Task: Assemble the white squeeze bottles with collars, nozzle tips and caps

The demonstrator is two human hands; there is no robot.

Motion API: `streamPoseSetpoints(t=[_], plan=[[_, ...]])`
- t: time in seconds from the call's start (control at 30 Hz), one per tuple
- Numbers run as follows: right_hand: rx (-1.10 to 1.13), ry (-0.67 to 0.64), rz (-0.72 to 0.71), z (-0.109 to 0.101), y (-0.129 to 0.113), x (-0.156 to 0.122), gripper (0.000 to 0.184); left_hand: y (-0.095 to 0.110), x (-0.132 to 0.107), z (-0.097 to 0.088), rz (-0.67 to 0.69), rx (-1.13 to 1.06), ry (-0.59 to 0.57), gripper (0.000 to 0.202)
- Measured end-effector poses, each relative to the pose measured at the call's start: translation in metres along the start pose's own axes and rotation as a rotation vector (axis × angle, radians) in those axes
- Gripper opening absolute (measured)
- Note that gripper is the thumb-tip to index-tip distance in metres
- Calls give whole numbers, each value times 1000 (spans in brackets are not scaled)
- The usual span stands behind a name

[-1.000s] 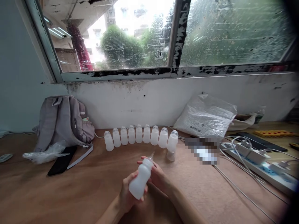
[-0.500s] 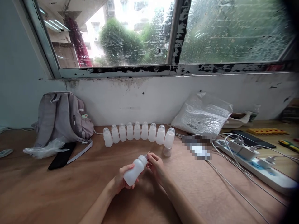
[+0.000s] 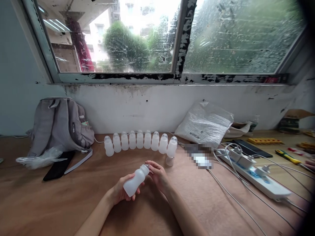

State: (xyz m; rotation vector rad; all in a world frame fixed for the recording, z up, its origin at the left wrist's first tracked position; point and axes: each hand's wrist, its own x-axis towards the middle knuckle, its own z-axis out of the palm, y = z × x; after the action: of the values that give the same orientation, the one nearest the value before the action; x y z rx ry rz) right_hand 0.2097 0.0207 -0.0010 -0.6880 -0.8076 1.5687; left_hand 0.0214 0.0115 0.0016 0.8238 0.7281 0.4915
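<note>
My left hand [image 3: 119, 192] is wrapped round the lower body of a small white plastic bottle [image 3: 134, 181], tilted with its neck up and to the right. My right hand [image 3: 157, 174] has its fingertips pinched at the bottle's mouth; what they hold there is too small to make out. Behind my hands, a row of several like bottles [image 3: 139, 142] with clear caps stands on the wooden table [image 3: 61, 203]. A loose clear cap [image 3: 169, 161] lies in front of the row's right end.
A grey backpack [image 3: 59, 124] leans at the left, with a black phone [image 3: 58, 165] and crumpled plastic [image 3: 39, 160] before it. A plastic bag [image 3: 204, 124] rests against the wall. A white power strip [image 3: 253, 177] with cables lies at the right. Another person's hand [image 3: 310, 163] shows at the right edge.
Both hands and the bottle have moved down and left in view as the camera turned right. The right fingertips have closed in on the bottle's mouth.
</note>
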Motion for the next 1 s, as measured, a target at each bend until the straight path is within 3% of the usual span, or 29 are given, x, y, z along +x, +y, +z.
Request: streamPoseSetpoints(t=[0.13,0.3,0.4,0.47,0.53,0.6,0.67,0.77,0.87,1.0], plan=[[75,19,65,3,1,-1,23,0,-1,0,-35,16,-14,56],[72,96,18,-2,8,4,18,-3,-3,-3,-43,30,-12,54],[78,179,-4,-6,7,7,25,-3,-4,-4,-48,32,-9,57],[68,219,-20,-8,5,9,31,1,-6,-7,3,1,12,57],[54,241,-34,-10,3,10,33,10,-11,-15,147,-80,73,50],[43,249,-36,-11,3,10,33,20,-16,-29,357,-176,183,40],[39,245,-25,-13,4,11,33,30,-20,-49,558,-205,366,34],[41,225,-6,-14,4,11,32,38,-22,-82,791,48,872,29],[40,209,4,-14,3,9,31,38,-19,-107,846,164,1095,37],[14,218,5,-13,2,8,32,33,-12,-126,811,314,1244,48]])
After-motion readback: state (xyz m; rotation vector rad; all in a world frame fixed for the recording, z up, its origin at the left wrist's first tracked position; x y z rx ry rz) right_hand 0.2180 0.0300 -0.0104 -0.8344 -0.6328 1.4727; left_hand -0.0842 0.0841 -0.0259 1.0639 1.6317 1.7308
